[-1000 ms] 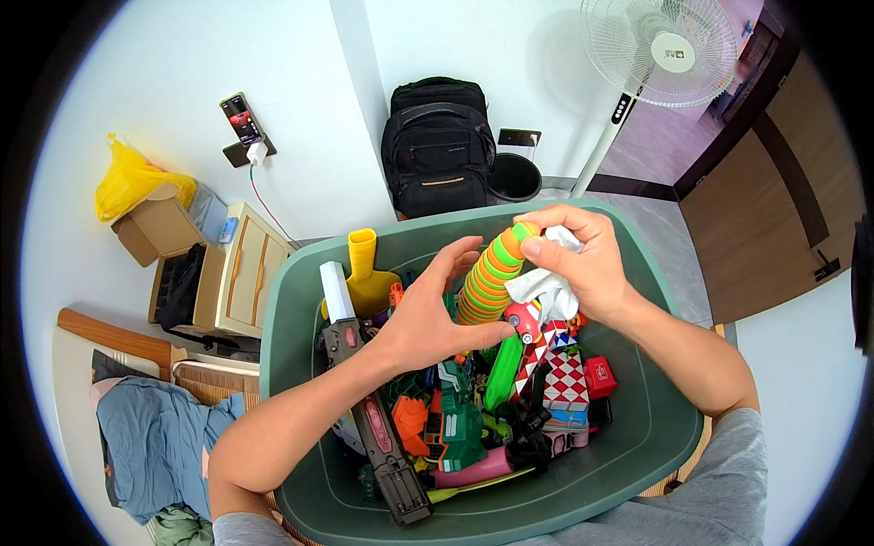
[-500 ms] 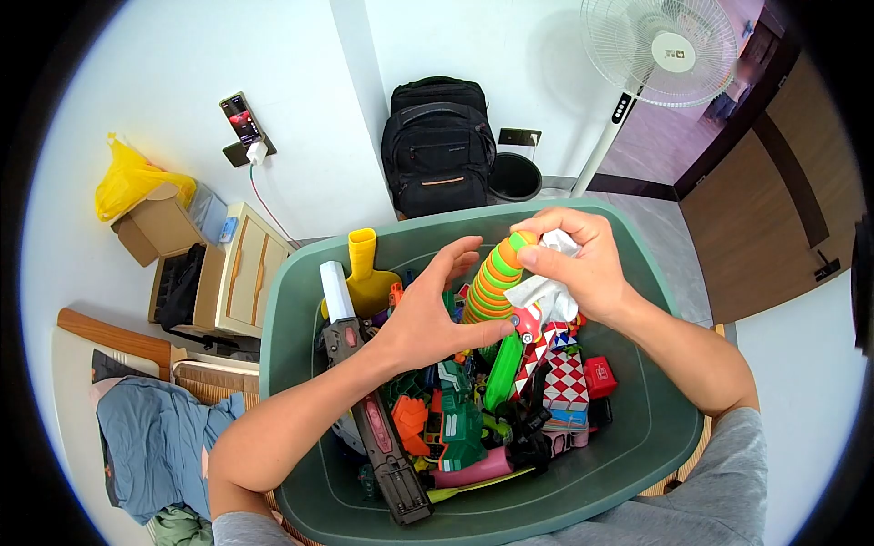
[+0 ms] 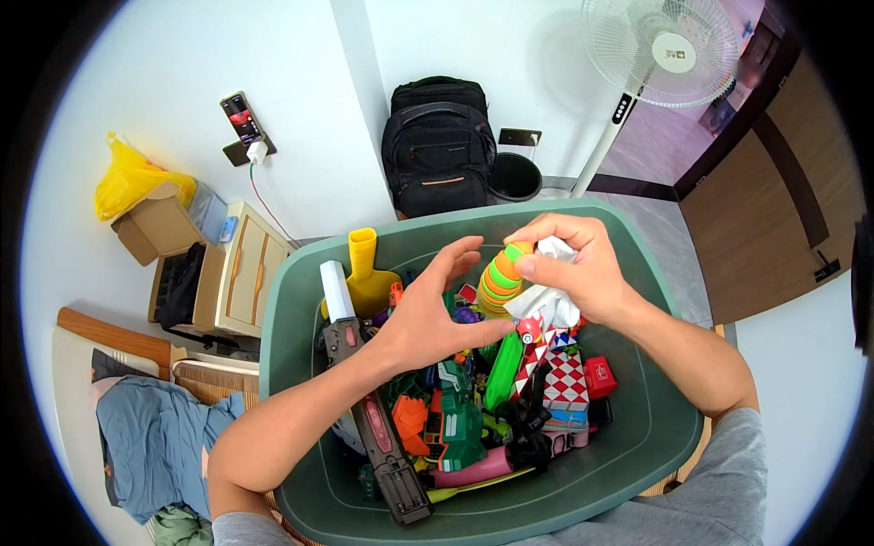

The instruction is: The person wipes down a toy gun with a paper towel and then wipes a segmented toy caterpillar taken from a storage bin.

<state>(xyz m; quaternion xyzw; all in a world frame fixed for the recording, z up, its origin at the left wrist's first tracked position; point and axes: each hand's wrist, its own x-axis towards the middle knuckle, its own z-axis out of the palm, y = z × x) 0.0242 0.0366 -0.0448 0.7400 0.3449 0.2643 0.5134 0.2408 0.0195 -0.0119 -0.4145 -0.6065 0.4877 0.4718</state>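
My right hand [image 3: 578, 268] grips the narrow top of an orange-and-green ringed, tapering toy [image 3: 500, 280] between thumb and fingers. A crumpled white tissue [image 3: 551, 305] hangs from the same hand. To the left of that toy, my left hand [image 3: 432, 314] is held open over the heap, thumb and fingers spread, with nothing in it. Near its thumb tip lies a small red toy car [image 3: 528, 329]. Beneath are a bright green toy piece [image 3: 503, 373] and a red-and-white checkered puzzle [image 3: 566, 380], all inside a large green tub [image 3: 651, 400].
Along the tub's left side rests a long dark toy weapon [image 3: 378, 437], near a yellow toy shovel [image 3: 362, 273]. Behind the tub stand a black backpack [image 3: 437, 150], a black bin [image 3: 515, 177] and a white fan [image 3: 674, 53]. A cardboard box [image 3: 155, 223] sits by drawers at left.
The ringed toy now shows as a shorter stack below my right fingertips. The tissue hangs slightly lower. My left hand has stayed in place.
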